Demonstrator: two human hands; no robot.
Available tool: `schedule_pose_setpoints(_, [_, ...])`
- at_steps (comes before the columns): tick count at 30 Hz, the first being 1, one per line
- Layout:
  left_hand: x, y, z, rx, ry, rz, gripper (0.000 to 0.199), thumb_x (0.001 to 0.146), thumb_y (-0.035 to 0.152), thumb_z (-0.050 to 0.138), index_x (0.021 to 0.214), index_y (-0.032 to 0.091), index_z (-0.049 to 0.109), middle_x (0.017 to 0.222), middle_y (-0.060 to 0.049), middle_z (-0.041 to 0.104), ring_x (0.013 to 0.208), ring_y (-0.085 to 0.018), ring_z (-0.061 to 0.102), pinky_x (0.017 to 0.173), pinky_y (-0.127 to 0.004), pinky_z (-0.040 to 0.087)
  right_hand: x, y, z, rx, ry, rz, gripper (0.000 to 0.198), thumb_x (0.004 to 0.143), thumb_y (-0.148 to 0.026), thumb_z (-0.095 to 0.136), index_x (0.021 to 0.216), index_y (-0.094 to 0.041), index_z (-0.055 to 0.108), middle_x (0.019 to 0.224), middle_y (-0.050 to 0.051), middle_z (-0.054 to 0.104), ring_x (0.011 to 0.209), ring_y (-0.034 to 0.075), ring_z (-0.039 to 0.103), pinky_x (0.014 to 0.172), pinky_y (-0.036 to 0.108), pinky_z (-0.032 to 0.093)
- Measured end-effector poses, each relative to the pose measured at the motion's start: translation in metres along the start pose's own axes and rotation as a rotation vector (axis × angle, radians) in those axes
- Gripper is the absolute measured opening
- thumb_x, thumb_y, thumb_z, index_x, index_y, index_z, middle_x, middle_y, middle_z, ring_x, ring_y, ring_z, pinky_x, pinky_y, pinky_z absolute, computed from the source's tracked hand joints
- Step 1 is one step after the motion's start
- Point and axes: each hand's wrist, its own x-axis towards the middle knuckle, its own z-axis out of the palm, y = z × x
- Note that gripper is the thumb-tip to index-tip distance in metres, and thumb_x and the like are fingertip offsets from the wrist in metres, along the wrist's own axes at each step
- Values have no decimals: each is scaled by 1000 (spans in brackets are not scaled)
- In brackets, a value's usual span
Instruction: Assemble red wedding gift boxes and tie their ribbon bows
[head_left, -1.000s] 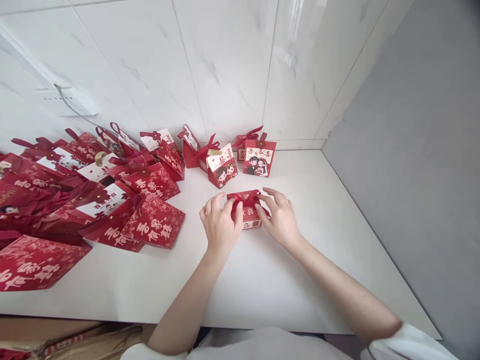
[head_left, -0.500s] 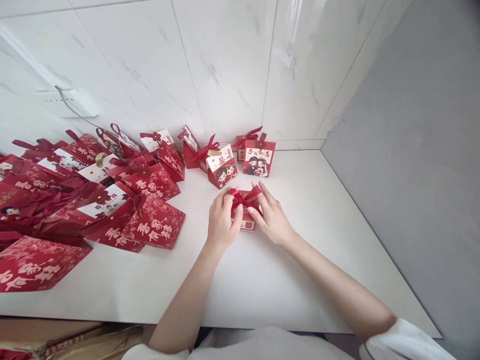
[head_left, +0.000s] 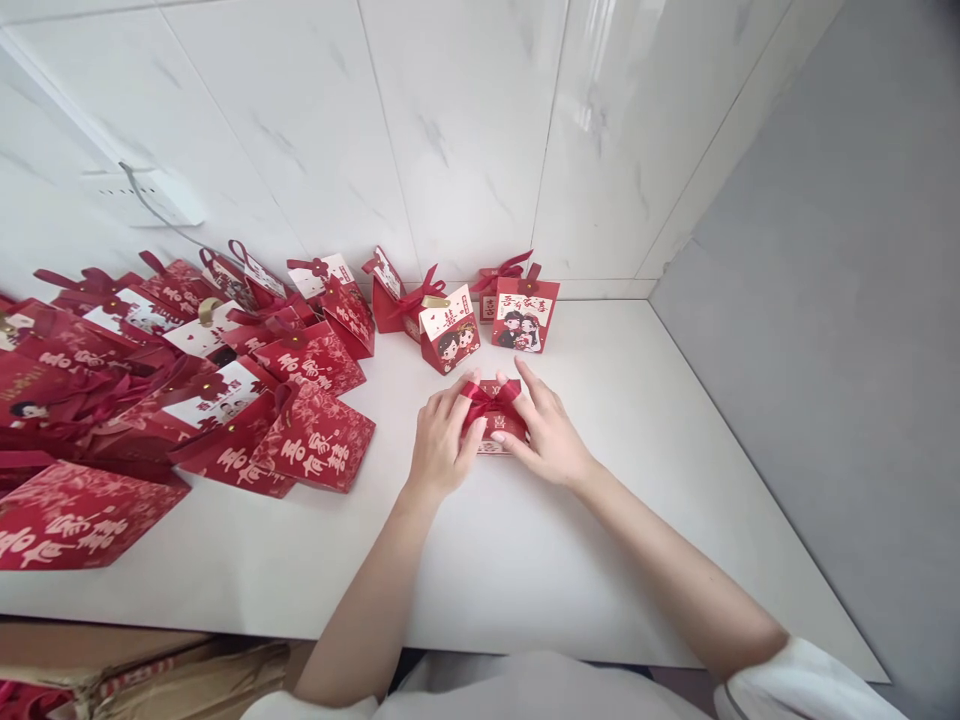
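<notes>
A small red gift box [head_left: 491, 425] with pale lettering stands on the white table between my two hands. A dark red ribbon bow [head_left: 491, 398] is tied across it. My left hand [head_left: 448, 435] curls round the box's left side, with fingertips at the bow's left loop and the thumb against the front. My right hand [head_left: 551, 430] grips the right side, its thumb low on the front and one finger stretched up past the right loop. The hands partly cover the box's sides. Just behind it stands a gift box with a cartoon couple [head_left: 450, 330].
Another couple-printed gift box [head_left: 525, 315] stands by the tiled wall [head_left: 465, 130]. Many red gift boxes [head_left: 315, 435] crowd the left of the white table [head_left: 600, 580]. A wall socket [head_left: 150, 195] with a cable is behind them. A cardboard box [head_left: 75, 650] sits below the front edge.
The box between my hands has tilted, so its lettered upper part shows more and the label low on its front shows less. Both hands stay on it. The view has shifted slightly.
</notes>
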Motion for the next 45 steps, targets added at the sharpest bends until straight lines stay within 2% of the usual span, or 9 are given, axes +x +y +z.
schedule_pose_setpoints(4, [2,7,1,-34,90,-44,48,97,31,39,144,23,41,119,-9,66,112,-23,55,98,-37,37,6,-2,-12,33,15,-62,65,95,-45,47,153,-35,20,162,7,11,143,32,29,112,58,29])
schedule_pose_setpoints(7, [1,11,5,-111,146,-74,49,94,32,47,143,25,42,105,-6,69,102,-21,59,96,-36,39,7,-3,-14,161,-43,-62,67,95,-36,44,154,-31,14,160,8,19,142,28,33,111,50,35])
schedule_pose_setpoints(15, [0,7,8,-159,124,-79,58,90,32,55,145,24,37,112,-7,66,107,-22,57,100,-37,39,6,2,-8,140,-98,-47,71,89,-32,51,153,-28,20,158,11,25,138,30,39,110,56,34])
schedule_pose_setpoints(19, [0,-1,3,-196,112,-94,32,93,30,49,124,24,58,116,-7,66,106,-21,57,96,-35,41,7,8,-12,180,-60,-56,61,90,-35,53,147,-27,35,160,9,18,137,30,39,108,50,38])
schedule_pose_setpoints(22, [0,-7,0,-160,149,-67,25,96,25,42,104,22,66,103,-5,68,99,-20,57,90,-34,42,7,7,-11,199,-24,-68,53,92,-37,52,143,-27,42,159,9,22,136,29,40,110,50,36])
schedule_pose_setpoints(27, [-1,-5,-4,-41,102,-24,13,92,26,51,94,21,64,86,-3,64,85,-18,55,83,-35,39,6,-4,4,251,19,-43,56,93,-32,52,146,-26,36,134,9,57,124,25,52,114,53,27])
schedule_pose_setpoints(33, [-2,-1,-6,-39,71,-8,6,85,24,59,85,19,56,76,0,55,77,-17,51,78,-34,39,5,-13,11,368,68,23,53,93,-27,52,144,-30,40,124,5,64,113,22,60,115,53,26])
schedule_pose_setpoints(40, [-2,0,-5,-200,64,-27,4,88,22,56,86,20,59,85,-2,59,84,-17,54,80,-32,43,7,-14,8,415,105,79,51,94,-25,53,143,-32,43,100,0,70,94,18,65,113,48,31])
schedule_pose_setpoints(45, [0,-2,-4,-265,75,-87,6,87,23,59,81,20,61,83,-2,62,84,-18,56,82,-33,44,7,-13,8,436,134,128,47,93,-26,56,139,-31,50,90,0,70,84,18,63,105,45,41])
